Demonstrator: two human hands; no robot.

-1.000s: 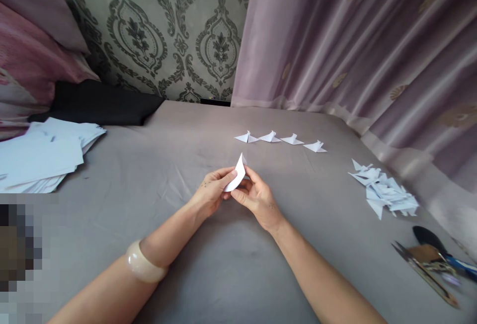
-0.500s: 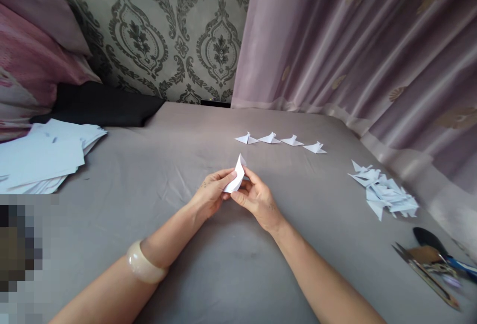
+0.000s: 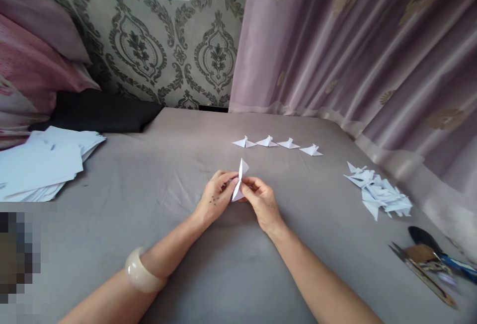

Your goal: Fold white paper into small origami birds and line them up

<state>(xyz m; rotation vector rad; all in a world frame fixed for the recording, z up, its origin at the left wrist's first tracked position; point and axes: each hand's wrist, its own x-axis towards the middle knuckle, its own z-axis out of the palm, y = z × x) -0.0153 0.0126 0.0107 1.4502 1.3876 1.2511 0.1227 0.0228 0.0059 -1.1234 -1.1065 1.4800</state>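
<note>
A small folded piece of white paper (image 3: 242,167) stands upright between my hands, pinched narrow at its middle, with one point up and a wider part below. My left hand (image 3: 217,195) grips it from the left with thumb and fingers. From the right, my right hand (image 3: 261,202) presses its thumb and fingers against the same paper. Some fingertips are hidden behind the paper. Beyond my hands, several folded white paper birds (image 3: 268,141) sit in a row on the grey sheet (image 3: 179,160).
On the left lies a stack of white paper (image 3: 40,165), with a black cloth (image 3: 108,110) behind it. To the right is a heap of folded paper pieces (image 3: 383,192). Scissors (image 3: 421,274) and other small items lie nearer, at the right. A curtain (image 3: 298,40) hangs behind.
The paper has turned from a slanted, curved shape to a more upright one pinched at the middle. My left fingers have shifted along it. The view has tilted up slightly.
</note>
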